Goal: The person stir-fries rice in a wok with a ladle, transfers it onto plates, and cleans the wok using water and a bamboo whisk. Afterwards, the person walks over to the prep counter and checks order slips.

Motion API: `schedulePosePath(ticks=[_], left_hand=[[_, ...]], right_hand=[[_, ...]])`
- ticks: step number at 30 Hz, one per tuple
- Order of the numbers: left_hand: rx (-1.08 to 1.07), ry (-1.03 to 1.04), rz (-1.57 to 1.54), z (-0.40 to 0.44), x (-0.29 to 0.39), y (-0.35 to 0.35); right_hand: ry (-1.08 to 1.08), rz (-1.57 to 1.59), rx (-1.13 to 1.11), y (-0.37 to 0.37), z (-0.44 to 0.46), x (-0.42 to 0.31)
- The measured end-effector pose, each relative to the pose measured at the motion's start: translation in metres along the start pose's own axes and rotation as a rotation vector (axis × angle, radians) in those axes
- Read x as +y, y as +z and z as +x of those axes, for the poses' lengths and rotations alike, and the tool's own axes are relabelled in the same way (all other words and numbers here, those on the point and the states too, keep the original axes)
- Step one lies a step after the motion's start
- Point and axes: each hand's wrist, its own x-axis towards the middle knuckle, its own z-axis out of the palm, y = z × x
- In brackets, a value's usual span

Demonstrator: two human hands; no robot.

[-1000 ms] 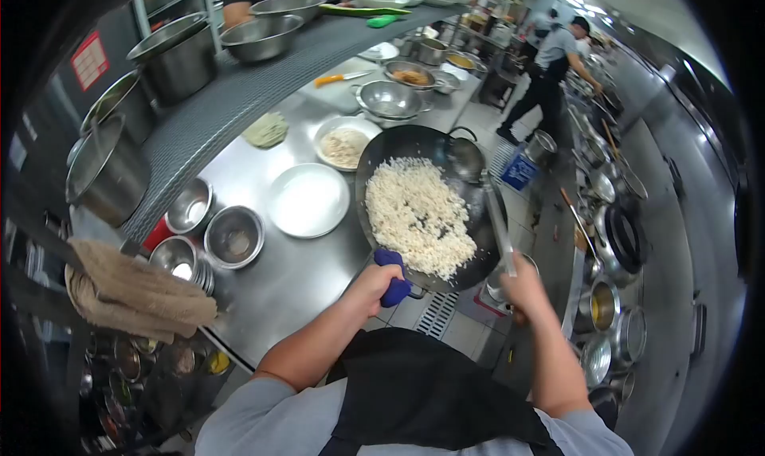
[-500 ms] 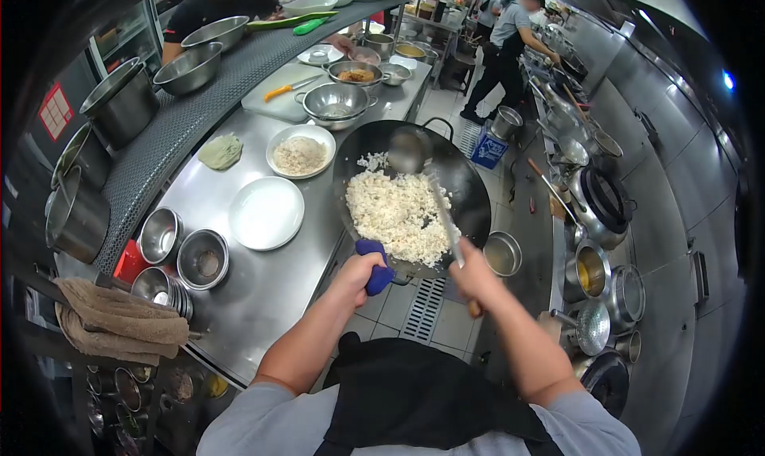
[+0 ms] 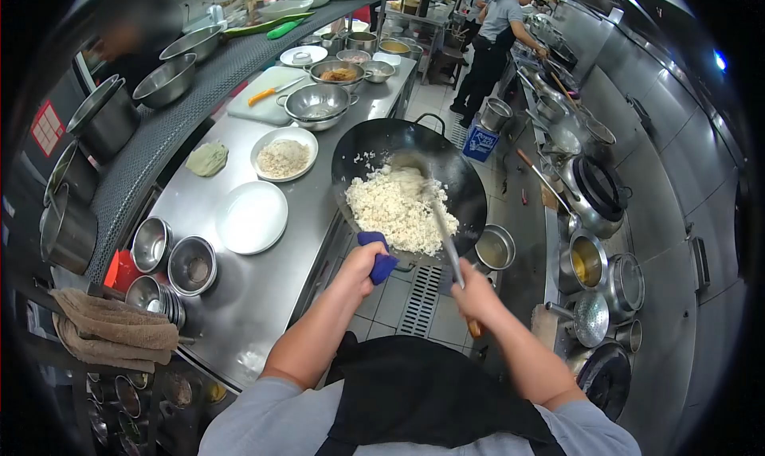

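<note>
A large black wok is tilted toward me, with loose white rice across its lower half. My left hand is closed around a folded purple cloth at the wok's near rim; the grip beneath the cloth is hidden. In my right hand is a long-handled ladle, its wooden end poking out below my fist. The ladle's bowl is blurred by motion and lies in the upper part of the rice.
On the steel counter to the left are a white plate, a dish of pale grains, a steel colander and a knife on a board. A pot stands right of the wok. Another person works at the far stoves.
The ladle's bowl has come down from the wok's bare upper side into the rice. The view has shifted slightly. At the back left, the person's arm has drawn away from the shelf.
</note>
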Motion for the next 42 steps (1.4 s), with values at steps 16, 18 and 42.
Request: schedulePosePath(ticks=[16, 18, 42], left_hand=[[-0.250, 0.020, -0.092, 0.065, 0.054, 0.086], [-0.128, 0.068, -0.133, 0.028, 0.029, 0.070], [0.016, -0.010, 0.146, 0.004, 0.002, 0.027]], right_hand=[[-0.250, -0.142, 0.421, -0.009, -0.039, 0.034], [-0.138, -0.072, 0.397, -0.031, -0.046, 0.014], [0.233, 1.312, -0.611, -0.022, -0.071, -0.019]])
